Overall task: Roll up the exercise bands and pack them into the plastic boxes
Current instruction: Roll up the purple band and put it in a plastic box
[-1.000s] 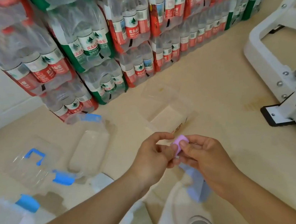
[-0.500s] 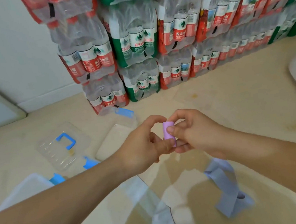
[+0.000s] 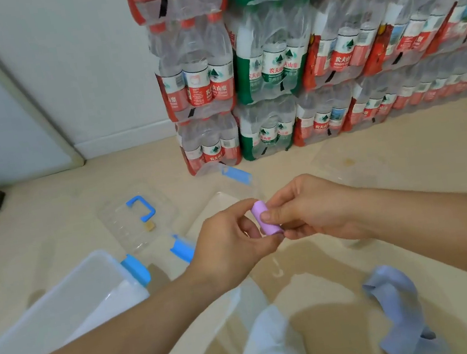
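Purple band [image 3: 265, 217], rolled into a tight short cylinder, is held in mid-air above the floor [image 3: 404, 178], centre of view, tilted w/ its top end to the left. Left hand [image 3: 229, 245] pinches its lower end, fingers curled round it; right hand [image 3: 313, 208] grips it from the other side, thumb pressed flat along the roll and the other fingers curled behind. Both forearms reach in from the bottom edge.

Just behind the hands, an open clear box [image 3: 215, 209] sits on the floor, blue latch [image 3: 236, 175] at its far end; the left hand partly hides it. Its clear lid [image 3: 119, 221] w/ blue handle [image 3: 141, 208] lies flat beside it, to the left. Nearer, bottom left, a bigger translucent box [image 3: 64, 297] w/ a blue clip [image 3: 136, 268].

Below the hands: a pale band [image 3: 273, 341] lies loose and unrolled; a blue band [image 3: 397, 303] lies crumpled to the right, apart from it.

Far side: shrink-wrapped packs of water bottles [image 3: 268, 68] stacked against the wall, red and green labels.
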A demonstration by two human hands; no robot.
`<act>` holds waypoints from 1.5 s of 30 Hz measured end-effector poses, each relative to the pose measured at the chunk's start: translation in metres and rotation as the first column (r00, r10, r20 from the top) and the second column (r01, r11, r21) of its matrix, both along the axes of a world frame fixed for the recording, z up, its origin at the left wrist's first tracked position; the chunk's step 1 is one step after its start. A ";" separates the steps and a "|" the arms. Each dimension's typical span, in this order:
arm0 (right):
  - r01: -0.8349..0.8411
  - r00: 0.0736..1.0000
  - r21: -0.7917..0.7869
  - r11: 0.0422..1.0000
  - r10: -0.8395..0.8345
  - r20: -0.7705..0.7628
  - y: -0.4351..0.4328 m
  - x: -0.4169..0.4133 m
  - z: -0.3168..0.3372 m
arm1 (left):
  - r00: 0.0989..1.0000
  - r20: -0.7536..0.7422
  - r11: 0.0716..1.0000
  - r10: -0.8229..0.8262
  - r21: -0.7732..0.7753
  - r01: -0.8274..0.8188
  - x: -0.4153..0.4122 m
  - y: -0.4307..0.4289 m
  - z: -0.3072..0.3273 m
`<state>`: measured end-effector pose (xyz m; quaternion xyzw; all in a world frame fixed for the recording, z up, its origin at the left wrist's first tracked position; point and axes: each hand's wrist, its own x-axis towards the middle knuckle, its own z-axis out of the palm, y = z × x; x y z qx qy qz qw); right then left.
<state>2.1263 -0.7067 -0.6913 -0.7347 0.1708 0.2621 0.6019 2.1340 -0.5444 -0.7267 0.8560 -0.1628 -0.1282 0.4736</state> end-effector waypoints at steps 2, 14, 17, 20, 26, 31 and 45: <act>-0.003 0.999 -0.080 0.997 0.006 0.033 0.015 0.013 -0.013 | 0.998 -0.061 1.000 -0.001 0.004 0.001 0.010 0.014 -0.009; -0.029 0.988 -0.147 0.989 0.050 0.144 0.097 0.081 -0.094 | 0.998 0.026 0.734 0.049 0.677 -0.054 0.072 0.150 -0.102; -0.050 0.982 -0.123 0.991 0.071 0.173 0.114 0.087 -0.105 | 0.999 0.049 0.582 0.013 0.812 -0.047 0.085 0.177 -0.109; -0.124 0.970 -0.135 0.983 0.149 0.192 0.131 0.089 -0.119 | 0.995 0.017 0.382 -0.100 0.924 0.023 0.092 0.189 -0.114; -0.269 0.925 -0.305 0.914 0.333 0.181 0.144 0.099 -0.148 | 0.981 -0.106 0.249 -0.162 0.958 0.145 0.113 0.168 -0.109; -0.209 0.970 -0.158 0.965 0.225 0.093 0.139 0.122 -0.156 | 0.989 -0.150 0.368 0.005 0.920 0.137 0.160 0.170 -0.136; -0.131 0.978 -0.311 0.941 0.174 0.114 0.105 0.175 -0.179 | 0.983 -0.124 0.386 0.132 0.920 0.065 0.218 0.174 -0.200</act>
